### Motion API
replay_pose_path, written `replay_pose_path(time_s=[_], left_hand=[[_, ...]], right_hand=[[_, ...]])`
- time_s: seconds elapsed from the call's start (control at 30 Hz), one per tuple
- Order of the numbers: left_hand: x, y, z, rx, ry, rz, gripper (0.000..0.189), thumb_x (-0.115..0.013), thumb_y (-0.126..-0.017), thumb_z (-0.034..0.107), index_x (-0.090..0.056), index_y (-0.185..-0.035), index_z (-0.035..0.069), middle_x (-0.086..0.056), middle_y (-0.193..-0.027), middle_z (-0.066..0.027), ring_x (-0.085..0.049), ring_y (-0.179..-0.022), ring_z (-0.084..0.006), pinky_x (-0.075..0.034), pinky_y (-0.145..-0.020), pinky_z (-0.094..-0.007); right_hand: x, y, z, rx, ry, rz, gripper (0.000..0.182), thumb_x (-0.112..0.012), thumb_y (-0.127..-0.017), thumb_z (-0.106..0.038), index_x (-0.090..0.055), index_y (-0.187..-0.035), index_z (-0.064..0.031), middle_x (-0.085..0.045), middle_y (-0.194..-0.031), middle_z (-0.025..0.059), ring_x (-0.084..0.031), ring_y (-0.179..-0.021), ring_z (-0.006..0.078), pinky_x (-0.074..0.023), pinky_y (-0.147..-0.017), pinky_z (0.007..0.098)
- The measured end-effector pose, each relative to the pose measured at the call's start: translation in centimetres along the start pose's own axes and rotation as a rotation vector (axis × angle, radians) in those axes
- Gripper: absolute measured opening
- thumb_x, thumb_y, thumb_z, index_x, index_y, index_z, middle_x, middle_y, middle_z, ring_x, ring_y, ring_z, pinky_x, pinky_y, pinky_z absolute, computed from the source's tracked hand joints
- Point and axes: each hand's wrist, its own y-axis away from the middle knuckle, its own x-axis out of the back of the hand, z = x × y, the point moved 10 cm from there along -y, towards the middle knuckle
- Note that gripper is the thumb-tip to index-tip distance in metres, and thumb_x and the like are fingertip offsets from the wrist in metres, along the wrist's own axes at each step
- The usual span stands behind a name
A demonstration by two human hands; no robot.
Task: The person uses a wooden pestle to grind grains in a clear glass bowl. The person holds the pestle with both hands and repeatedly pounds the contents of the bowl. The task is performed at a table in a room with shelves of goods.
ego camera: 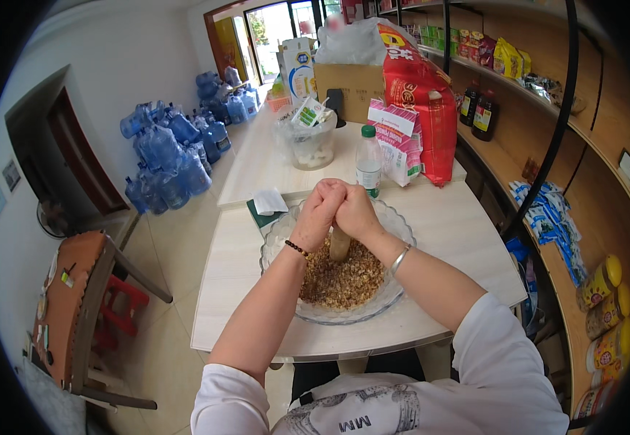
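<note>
My left hand (315, 215) and my right hand (357, 213) are clasped together around the top of a wooden rod (340, 246), which could be a pestle or a rolling pin. The rod stands roughly upright, its lower end down among crushed brown nuts or grains (342, 285). These lie in a wide clear bowl with a scalloped rim (388, 304), on a pale wooden table (456, 250). Something white shows at the bowl's left side, partly behind my left wrist. The rod's upper end is hidden by my fingers.
Beyond the bowl stand a green-capped bottle (368, 163), a pink-and-white packet (396, 144), a large red bag (426, 109) and a plastic tub (312, 144). White paper (269, 202) lies left of my hands. Shelves (554, 239) run along the right; blue water jugs (173, 152) crowd the left wall.
</note>
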Motion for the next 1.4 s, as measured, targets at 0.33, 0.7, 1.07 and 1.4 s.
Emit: replay_pose_path(time_s=[0.33, 0.7, 1.07, 1.4], left_hand=[[-1.7, 2.6, 3.6, -0.060, -0.084, -0.037, 0.032, -0.050, -0.092, 0.034, -0.052, -0.105, 0.005, -0.054, -0.082, 0.0016, -0.049, -0.066, -0.0044, -0.040, -0.054, -0.0185], [-1.0, 2.8, 1.6, -0.040, -0.053, -0.085, 0.031, -0.049, -0.094, 0.033, -0.053, -0.109, 0.006, -0.055, -0.092, 0.0018, -0.051, -0.078, -0.0048, -0.043, -0.063, -0.0190], [-0.1, 3.4, 1.5, -0.029, -0.049, -0.057, 0.030, -0.049, -0.093, 0.031, -0.053, -0.109, 0.006, -0.055, -0.089, 0.0026, -0.050, -0.074, -0.0030, -0.041, -0.061, -0.0169], [-1.9, 3.6, 1.8, -0.071, -0.054, -0.100, 0.030, -0.049, -0.094, 0.029, -0.052, -0.110, 0.004, -0.055, -0.094, 0.0004, -0.052, -0.084, -0.0059, -0.043, -0.070, -0.0198]], right_hand=[[-0.4, 1.7, -3.5, -0.089, -0.143, -0.134, 0.025, -0.052, -0.092, -0.022, -0.063, -0.093, 0.0010, -0.059, -0.072, 0.0002, -0.052, -0.061, 0.0068, -0.0420, -0.049, 0.0220], [-1.1, 2.3, -1.6, -0.157, -0.157, -0.123, 0.025, -0.056, -0.090, -0.019, -0.062, -0.092, 0.0049, -0.064, -0.075, 0.0074, -0.057, -0.067, 0.0115, -0.0468, -0.061, 0.0267], [-1.8, 2.7, -2.0, -0.095, -0.152, -0.097, 0.026, -0.056, -0.090, -0.021, -0.061, -0.093, 0.0043, -0.062, -0.073, 0.0058, -0.055, -0.063, 0.0091, -0.0442, -0.052, 0.0243], [-0.2, 2.9, -2.8, 0.080, -0.013, -0.108, 0.019, -0.054, -0.086, -0.013, -0.062, -0.091, 0.0040, -0.066, -0.081, 0.0103, -0.060, -0.074, 0.0170, -0.0473, -0.066, 0.0273]])
